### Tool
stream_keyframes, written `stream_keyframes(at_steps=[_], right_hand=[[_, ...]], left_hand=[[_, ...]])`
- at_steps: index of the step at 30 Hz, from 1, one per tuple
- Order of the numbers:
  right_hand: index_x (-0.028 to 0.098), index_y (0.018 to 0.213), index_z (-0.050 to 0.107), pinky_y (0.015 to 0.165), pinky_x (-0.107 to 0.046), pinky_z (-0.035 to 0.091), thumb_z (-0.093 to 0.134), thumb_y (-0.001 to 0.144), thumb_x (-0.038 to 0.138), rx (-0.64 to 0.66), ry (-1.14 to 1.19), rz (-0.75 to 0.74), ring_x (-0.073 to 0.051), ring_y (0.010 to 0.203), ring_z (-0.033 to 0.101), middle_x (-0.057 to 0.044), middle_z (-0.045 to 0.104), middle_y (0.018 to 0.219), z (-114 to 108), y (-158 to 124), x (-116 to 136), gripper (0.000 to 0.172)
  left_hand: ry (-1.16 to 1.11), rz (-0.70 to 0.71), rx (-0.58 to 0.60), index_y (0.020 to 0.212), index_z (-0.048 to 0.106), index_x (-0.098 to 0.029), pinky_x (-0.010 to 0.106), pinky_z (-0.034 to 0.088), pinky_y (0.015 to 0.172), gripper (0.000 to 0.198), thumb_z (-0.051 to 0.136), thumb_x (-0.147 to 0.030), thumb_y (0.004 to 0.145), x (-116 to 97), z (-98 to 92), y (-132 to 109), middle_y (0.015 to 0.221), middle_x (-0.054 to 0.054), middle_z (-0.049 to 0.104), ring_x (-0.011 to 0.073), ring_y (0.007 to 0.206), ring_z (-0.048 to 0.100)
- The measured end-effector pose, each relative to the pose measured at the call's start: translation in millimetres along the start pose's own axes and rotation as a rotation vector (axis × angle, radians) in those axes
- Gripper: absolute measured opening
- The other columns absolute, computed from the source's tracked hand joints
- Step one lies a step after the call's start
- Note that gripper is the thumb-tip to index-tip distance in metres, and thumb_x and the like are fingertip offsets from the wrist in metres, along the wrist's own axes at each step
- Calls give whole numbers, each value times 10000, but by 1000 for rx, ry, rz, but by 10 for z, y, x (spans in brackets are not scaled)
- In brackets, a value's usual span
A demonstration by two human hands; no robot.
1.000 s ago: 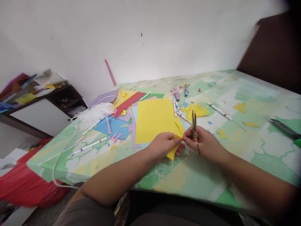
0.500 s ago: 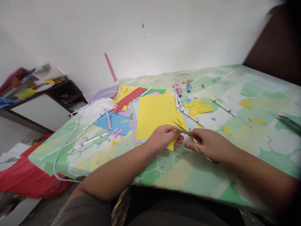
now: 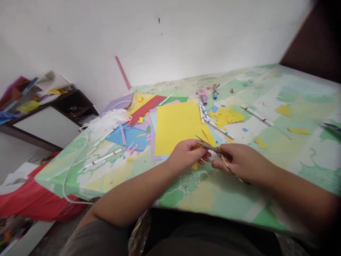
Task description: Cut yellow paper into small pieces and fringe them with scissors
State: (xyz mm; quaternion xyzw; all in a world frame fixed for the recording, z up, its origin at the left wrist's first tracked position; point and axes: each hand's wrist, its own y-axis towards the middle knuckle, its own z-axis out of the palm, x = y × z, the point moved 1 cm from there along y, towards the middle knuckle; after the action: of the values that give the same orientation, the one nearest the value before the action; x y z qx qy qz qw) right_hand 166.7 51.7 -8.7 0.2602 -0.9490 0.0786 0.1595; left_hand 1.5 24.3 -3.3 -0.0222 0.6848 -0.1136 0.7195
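Note:
My left hand [image 3: 186,154] pinches a small folded piece of yellow paper [image 3: 196,155] just above the table near its front edge. My right hand [image 3: 241,161] grips gold-handled scissors [image 3: 213,147], whose blades are parted and point left at the held paper. A large yellow sheet [image 3: 177,126] lies flat right behind both hands, on top of other coloured sheets.
The green patterned table [image 3: 293,117] carries white pens [image 3: 257,115], yellow scraps [image 3: 226,118], a red strip [image 3: 145,110], blue paper [image 3: 133,137] and a white cord [image 3: 80,156]. A dark shelf [image 3: 48,113] stands left, a red bag [image 3: 32,202] below it.
The scissors swung from pointing up to pointing left with blades parted at the yellow paper. More of the held piece is now hidden in my left hand.

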Motion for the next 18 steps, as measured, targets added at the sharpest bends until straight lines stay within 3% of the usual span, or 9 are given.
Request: stream_keyframes(at_steps=[12,18], right_hand=[[215,552,375,454,-239,269,456,718,601,-31,-47,-27,-133,497,434,3,480,516,-43,-20,-7,428],[215,541,368,454,-240,269,471,711,587,-34,-36,-25,-131,488,424,8,462,503,-46,-9,-18,421]], left_hand=[[89,19,48,684,605,-124,223,460,594,125,526,-184,761,-91,-28,-48,597,6,619,74,553,568],[28,15,74,692,603,-127,229,471,604,133,534,-211,768,-107,-29,-66,606,6,624,78,554,577]])
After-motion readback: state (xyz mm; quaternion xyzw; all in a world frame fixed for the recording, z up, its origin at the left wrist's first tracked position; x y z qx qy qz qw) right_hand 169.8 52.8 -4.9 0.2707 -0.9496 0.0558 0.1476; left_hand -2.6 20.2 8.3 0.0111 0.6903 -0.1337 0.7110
